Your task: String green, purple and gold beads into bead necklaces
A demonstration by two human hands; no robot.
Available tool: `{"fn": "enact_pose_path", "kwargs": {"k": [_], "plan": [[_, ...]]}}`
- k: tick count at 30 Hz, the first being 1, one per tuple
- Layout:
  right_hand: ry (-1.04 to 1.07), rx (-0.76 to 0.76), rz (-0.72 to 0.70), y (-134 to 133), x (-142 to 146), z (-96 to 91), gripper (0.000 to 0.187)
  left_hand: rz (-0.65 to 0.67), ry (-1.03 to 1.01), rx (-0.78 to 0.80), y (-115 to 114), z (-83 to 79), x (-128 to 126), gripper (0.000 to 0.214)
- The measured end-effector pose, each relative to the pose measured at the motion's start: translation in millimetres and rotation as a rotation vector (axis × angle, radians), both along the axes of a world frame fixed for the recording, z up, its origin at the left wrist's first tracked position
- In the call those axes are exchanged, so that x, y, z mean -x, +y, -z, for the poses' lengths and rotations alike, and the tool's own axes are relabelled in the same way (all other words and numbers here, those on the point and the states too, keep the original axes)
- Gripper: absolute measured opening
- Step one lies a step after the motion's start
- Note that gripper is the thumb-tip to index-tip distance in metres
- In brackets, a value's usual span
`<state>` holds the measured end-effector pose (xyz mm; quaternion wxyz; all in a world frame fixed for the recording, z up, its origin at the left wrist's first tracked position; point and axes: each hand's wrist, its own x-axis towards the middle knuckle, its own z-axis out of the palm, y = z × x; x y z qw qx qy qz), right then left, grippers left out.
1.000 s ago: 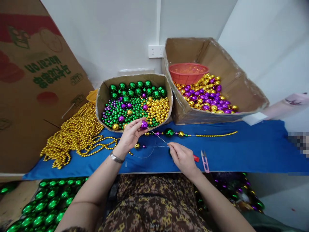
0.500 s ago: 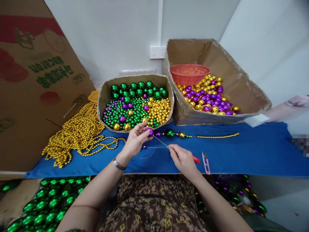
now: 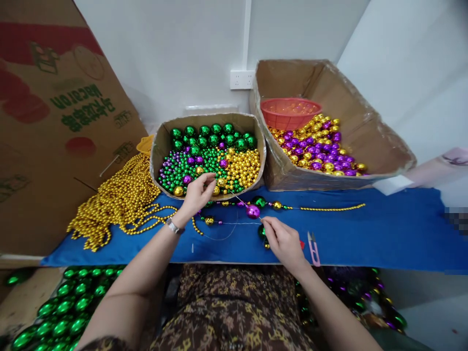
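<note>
My left hand [image 3: 195,194] reaches over the front rim of the small cardboard box [image 3: 159,146] of green, purple and gold beads. Its fingertips are curled in a pinch among the beads; what they hold is hidden. My right hand [image 3: 284,240] pinches a thin needle [image 3: 239,200] that points up and left toward the box. A purple bead [image 3: 253,211] sits on the needle just above my right fingertips. A partly strung strand with a green bead [image 3: 259,201] and small gold beads [image 3: 332,208] lies on the blue cloth [image 3: 383,229].
A larger box [image 3: 380,141] at the right holds gold and purple beads and a red basket [image 3: 290,112]. Gold bead strands [image 3: 117,200] are heaped at the left. Pink thread snips [image 3: 313,246] lie by my right hand. Green beads [image 3: 62,307] fill the lower left.
The purple bead left my left fingers and slid down the needle to my right hand. My left hand moved back up to the small box.
</note>
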<state>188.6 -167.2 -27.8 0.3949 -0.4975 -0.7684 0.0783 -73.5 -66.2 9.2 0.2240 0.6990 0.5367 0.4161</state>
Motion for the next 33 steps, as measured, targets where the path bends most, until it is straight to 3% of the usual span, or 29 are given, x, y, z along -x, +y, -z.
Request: {"fn": "enact_pose_path", "kwargs": {"k": [2,4,6,9,11,14,17,20,25,33], "plan": [[-0.01,-0.014,0.005,0.8,-0.1,2.1,0.021,0.027,0.473,-0.035,23.3,-3.2,10.4,0.027],[-0.015,-0.029,0.001,1.5,1.5,4.4,0.021,0.088,0.782,0.012,40.3,-3.6,14.5,0.031],[-0.017,-0.039,-0.001,1.9,3.1,5.6,0.021,0.116,0.884,0.057,50.0,-2.0,14.5,0.034],[-0.019,-0.03,0.001,1.6,3.3,4.7,0.022,0.101,0.881,0.05,53.2,0.5,12.1,0.03],[-0.017,-0.01,0.0,1.1,2.5,2.7,0.022,0.058,0.743,0.011,49.4,0.1,10.2,0.025],[0.005,0.01,-0.005,0.2,2.6,-0.8,0.021,0.016,0.143,0.04,35.1,-3.4,5.1,0.021],[0.032,0.004,-0.005,-0.3,5.2,-3.4,0.019,0.127,-0.516,0.289,13.6,-7.2,-3.1,0.032],[0.042,-0.027,-0.016,-0.6,8.4,-4.6,0.019,0.245,-0.863,0.482,-6.1,-8.3,-11.0,0.034],[0.038,-0.064,-0.023,-1.9,10.2,-6.4,0.017,0.272,-0.981,0.538,-20.5,-6.4,-18.0,0.031],[-0.027,-0.119,-0.01,-0.1,5.5,-2.6,0.02,0.273,-0.927,0.51,-23.6,-6.5,-18.1,0.033]]}}
